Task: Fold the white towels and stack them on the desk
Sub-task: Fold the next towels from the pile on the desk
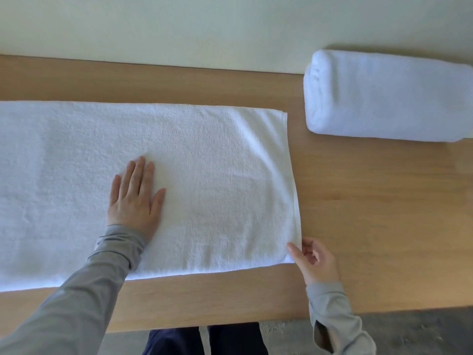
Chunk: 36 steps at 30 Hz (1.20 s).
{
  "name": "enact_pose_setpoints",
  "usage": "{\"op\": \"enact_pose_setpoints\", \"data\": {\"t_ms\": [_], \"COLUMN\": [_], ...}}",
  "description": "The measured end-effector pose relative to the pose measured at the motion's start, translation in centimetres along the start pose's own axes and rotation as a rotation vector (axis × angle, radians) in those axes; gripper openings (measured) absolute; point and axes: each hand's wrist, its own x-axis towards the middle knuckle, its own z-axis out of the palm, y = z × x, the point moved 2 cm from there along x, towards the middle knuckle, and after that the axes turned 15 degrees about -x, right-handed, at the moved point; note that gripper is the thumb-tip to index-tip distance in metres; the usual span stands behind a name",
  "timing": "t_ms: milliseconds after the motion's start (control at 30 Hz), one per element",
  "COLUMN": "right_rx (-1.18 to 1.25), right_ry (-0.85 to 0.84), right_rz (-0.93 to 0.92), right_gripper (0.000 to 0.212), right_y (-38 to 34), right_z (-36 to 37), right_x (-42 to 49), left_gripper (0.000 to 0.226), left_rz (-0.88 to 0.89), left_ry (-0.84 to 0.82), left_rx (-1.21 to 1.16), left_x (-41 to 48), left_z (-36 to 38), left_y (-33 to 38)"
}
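While flat on towel, left hand

A light wooden desk with a pale grain runs across the view, its far edge set against a plain cream wall. Soft, even light falls over both. Below the near edge shows a grey floor, possibly speckled carpet, though it is blurred

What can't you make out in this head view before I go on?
- Left end of the flat towel: cut off by the left frame edge.
- Right end of the folded bundle: cut off by the right edge. Its towel count is unclear because the white layers blend.
- Cloth under the left hand: covered by the palm.
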Motion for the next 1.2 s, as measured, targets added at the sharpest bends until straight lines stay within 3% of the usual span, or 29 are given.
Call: {"op": "enact_pose_setpoints", "data": {"t_ms": [200,300,667,900,1033,1200], "right_rx": [-0.073,-0.127,-0.409,-0.411,-0.335,-0.574], "right_ry": [-0.090,-0.030,0.069,-0.059,-0.090,-0.095], "right_rz": [-0.139,-0.149,0.023,0.115,0.145,0.086], "right_gripper": [0.019,0.015,0.022,0.020,0.020,0.017], "right_y": [-1.1,-0.7,1.0,-0.5,-2.0,-2.2], "right_z": [-0.1,-1.2,-0.5,-0.8,-0.2,-1.6], "right_x": [-0.2,0.1,0.8,1.3,2.9,4.3], "left_gripper": [0.069,0.069,0.069,0.088,0.083,0.077], "left_rz": [-0.004,-0.010,-0.026,-0.044,-0.050,-0.058], "left_ry": [-0.011,-0.029,-0.048,-0.074,-0.049,-0.034], "left_rx": [-0.004,0.001,0.018,-0.019,-0.002,0.038], "left_x": [0.0,0.1,0.1,-0.1,-0.7,-0.9], "left_z": [0.0,-0.1,-0.2,0.0,1.4,2.0], "left_y": [-0.2,-0.5,-0.4,0.9,3.3,3.0]}}
